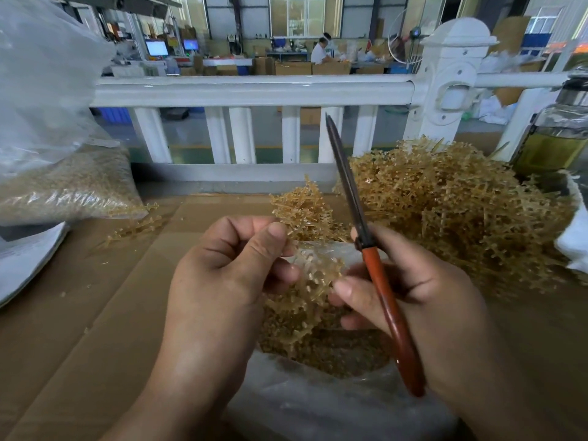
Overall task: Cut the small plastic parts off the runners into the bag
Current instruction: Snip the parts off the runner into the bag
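Your scissors (375, 275) have rust-red handles and dark grey blades. The runners (318, 275) in front of you are translucent amber, and the pile (461, 211) behind them is the same golden tan. The bag (318, 405) is milky clear plastic, the cardboard (95, 313) plain brown, the railing (248, 90) white, and the bottle (553, 144) holds yellow-green liquid.

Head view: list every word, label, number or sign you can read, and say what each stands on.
No text can be read here.
White sheet at the left edge: faint grey print, too blurred to read.
Background monitors: lit screens, too small to read.
Bottle on the right: no label shows.
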